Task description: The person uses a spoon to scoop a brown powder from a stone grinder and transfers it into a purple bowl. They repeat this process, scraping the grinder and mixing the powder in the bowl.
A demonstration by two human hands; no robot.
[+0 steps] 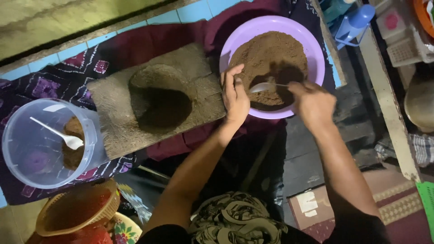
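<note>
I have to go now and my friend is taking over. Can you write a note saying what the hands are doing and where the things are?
Left hand: rests on the near rim of the purple bowl, steadying it.
Right hand: holds a spoon, its tip in the brown powder heaped in the bowl.
Stone slab with a hollow sits left of the bowl, dusted dark.
Clear tub, far left, holds some powder and a white spoon.
Done: some powder is in the tub.
Left: most powder remains in the bowl.
</note>
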